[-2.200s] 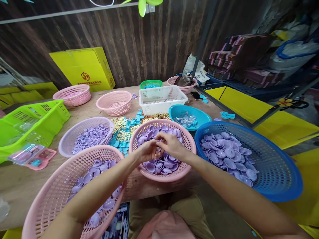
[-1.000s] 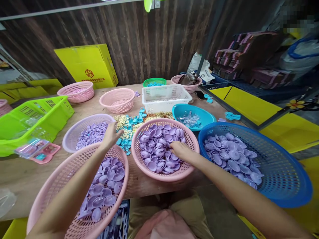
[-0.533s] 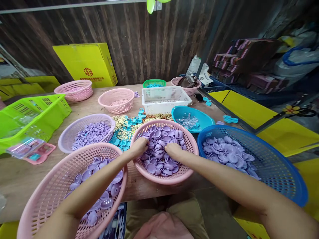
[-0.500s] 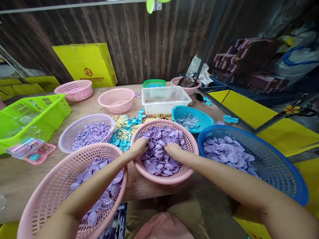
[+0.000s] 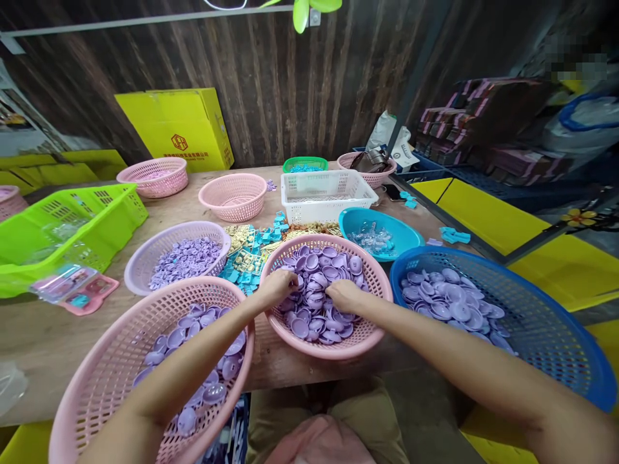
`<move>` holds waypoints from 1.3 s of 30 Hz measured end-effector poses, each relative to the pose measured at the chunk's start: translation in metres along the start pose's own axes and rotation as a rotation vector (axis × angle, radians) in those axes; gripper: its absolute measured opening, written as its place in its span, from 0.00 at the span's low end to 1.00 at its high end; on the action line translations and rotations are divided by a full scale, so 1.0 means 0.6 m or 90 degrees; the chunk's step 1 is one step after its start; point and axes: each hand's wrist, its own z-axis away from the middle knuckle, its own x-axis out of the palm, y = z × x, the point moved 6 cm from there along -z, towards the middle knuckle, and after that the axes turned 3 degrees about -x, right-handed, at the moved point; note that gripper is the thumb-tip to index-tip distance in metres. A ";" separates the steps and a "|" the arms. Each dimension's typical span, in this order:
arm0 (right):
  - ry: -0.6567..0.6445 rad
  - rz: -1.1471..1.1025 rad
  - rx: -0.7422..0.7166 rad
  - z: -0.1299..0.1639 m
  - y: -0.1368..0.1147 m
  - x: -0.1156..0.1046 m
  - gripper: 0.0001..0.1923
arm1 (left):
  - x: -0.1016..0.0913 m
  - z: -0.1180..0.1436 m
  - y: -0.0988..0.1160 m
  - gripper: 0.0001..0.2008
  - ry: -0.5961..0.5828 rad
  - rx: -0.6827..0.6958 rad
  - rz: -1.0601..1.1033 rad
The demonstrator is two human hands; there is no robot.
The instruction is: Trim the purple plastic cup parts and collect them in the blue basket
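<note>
In the middle pink basket (image 5: 338,351) lies a heap of shallow, rounded purple plastic pieces (image 5: 316,325), like small shells or dishes. My left hand (image 5: 279,288) reaches over the basket's left side, its fingers pinched on a purple piece at the heap. From the right, my right hand (image 5: 345,297) dips into the same heap with fingers curled round a purple piece; its fingertips are partly hidden. Under my left forearm stands a larger pink basket (image 5: 104,348) with more of these pieces. A blue basket (image 5: 546,322) to the right also holds some.
Behind the middle basket lie cream and turquoise plastic parts (image 5: 246,258). A lilac basket (image 5: 140,261) of small purple parts, a turquoise bowl (image 5: 409,241) of clear parts and a white crate (image 5: 309,209) stand around them. A lime-green crate (image 5: 111,225) is at left.
The view has shifted slightly, so everything sits a little farther right. Both hands stay in the middle basket, with the left fingers slightly raised off the heap.
</note>
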 end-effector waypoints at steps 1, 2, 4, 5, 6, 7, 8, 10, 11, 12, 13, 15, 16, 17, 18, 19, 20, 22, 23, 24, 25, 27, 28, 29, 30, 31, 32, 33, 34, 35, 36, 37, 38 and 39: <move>0.014 -0.012 0.012 0.007 0.006 -0.007 0.11 | -0.002 0.000 -0.001 0.07 0.004 -0.003 0.016; 0.029 -0.026 0.025 0.014 0.013 -0.014 0.11 | -0.005 0.000 -0.001 0.07 0.007 -0.007 0.029; 0.057 -0.060 0.052 0.029 0.027 -0.024 0.09 | -0.011 0.002 0.002 0.07 0.011 -0.007 0.053; 0.071 -0.079 0.065 0.037 0.033 -0.027 0.07 | -0.014 0.004 0.005 0.07 0.016 0.000 0.063; 0.084 -0.097 0.076 0.044 0.038 -0.028 0.06 | -0.018 0.006 0.010 0.07 0.024 0.013 0.072; 0.095 -0.116 0.085 0.051 0.042 -0.028 0.05 | -0.022 0.008 0.015 0.06 0.033 0.033 0.080; 0.105 -0.134 0.091 0.056 0.045 -0.027 0.05 | -0.025 0.012 0.022 0.06 0.045 0.058 0.086; 0.116 -0.167 0.096 0.065 0.048 -0.022 0.05 | -0.029 0.020 0.035 0.07 0.068 0.117 0.094; 0.121 -0.184 0.099 0.067 0.049 -0.020 0.05 | -0.029 0.024 0.042 0.07 0.076 0.146 0.099; 0.136 -0.207 0.101 0.069 0.049 -0.021 0.05 | -0.029 0.029 0.048 0.08 0.080 0.170 0.104; 0.163 -0.236 0.094 0.071 0.047 -0.024 0.05 | -0.027 0.033 0.053 0.09 0.083 0.189 0.108; 0.237 -0.306 0.039 0.074 0.037 -0.038 0.08 | -0.025 0.040 0.063 0.11 0.081 0.217 0.115; 0.274 -0.337 -0.007 0.075 0.028 -0.047 0.12 | -0.024 0.043 0.068 0.11 0.080 0.228 0.118; 0.304 -0.355 -0.056 0.077 0.018 -0.055 0.15 | -0.025 0.047 0.073 0.11 0.080 0.240 0.124; 0.321 -0.356 -0.098 0.079 0.008 -0.061 0.16 | -0.025 0.050 0.077 0.11 0.078 0.251 0.130; 0.331 -0.348 -0.125 0.081 0.000 -0.066 0.15 | -0.026 0.054 0.081 0.12 0.077 0.261 0.133; 0.339 -0.334 -0.137 0.083 -0.005 -0.069 0.12 | -0.027 0.057 0.084 0.12 0.076 0.270 0.129; 0.352 -0.312 -0.135 0.087 -0.009 -0.071 0.08 | -0.028 0.064 0.086 0.13 0.078 0.287 0.088; 0.359 -0.307 -0.127 0.090 -0.008 -0.071 0.07 | -0.028 0.068 0.086 0.14 0.083 0.296 0.053; 0.369 -0.307 -0.115 0.094 -0.004 -0.071 0.05 | -0.028 0.072 0.086 0.15 0.088 0.308 0.013; 0.384 -0.311 -0.099 0.099 0.002 -0.071 0.04 | -0.026 0.075 0.085 0.15 0.090 0.320 -0.028; 0.411 -0.332 -0.052 0.111 0.017 -0.068 0.03 | -0.023 0.081 0.084 0.15 0.086 0.340 -0.097; 0.417 -0.347 -0.023 0.116 0.024 -0.065 0.03 | -0.021 0.083 0.084 0.14 0.081 0.344 -0.116; 0.416 -0.364 0.004 0.121 0.030 -0.062 0.03 | -0.020 0.083 0.084 0.14 0.076 0.343 -0.122; 0.408 -0.382 0.025 0.126 0.032 -0.059 0.03 | -0.020 0.082 0.085 0.14 0.073 0.336 -0.114; 0.395 -0.398 0.038 0.129 0.032 -0.056 0.04 | -0.021 0.079 0.088 0.15 0.071 0.326 -0.091; 0.383 -0.412 0.042 0.132 0.030 -0.055 0.07 | -0.023 0.075 0.092 0.15 0.071 0.313 -0.056; 0.376 -0.422 0.034 0.134 0.024 -0.055 0.10 | -0.026 0.071 0.098 0.14 0.072 0.302 -0.012; 0.374 -0.428 0.015 0.136 0.017 -0.057 0.12 | -0.030 0.066 0.105 0.13 0.073 0.293 0.038; 0.376 -0.430 -0.007 0.137 0.010 -0.061 0.13 | -0.035 0.061 0.115 0.12 0.076 0.290 0.090; 0.381 -0.427 -0.027 0.138 0.004 -0.065 0.13 | -0.039 0.055 0.125 0.11 0.078 0.288 0.139; 0.391 -0.422 -0.037 0.141 0.002 -0.070 0.12 | -0.043 0.049 0.135 0.11 0.078 0.286 0.183; 0.402 -0.414 -0.035 0.145 0.004 -0.075 0.11 | -0.045 0.041 0.144 0.10 0.075 0.279 0.221; 0.413 -0.403 -0.019 0.151 0.011 -0.081 0.10 | -0.045 0.033 0.151 0.10 0.069 0.265 0.253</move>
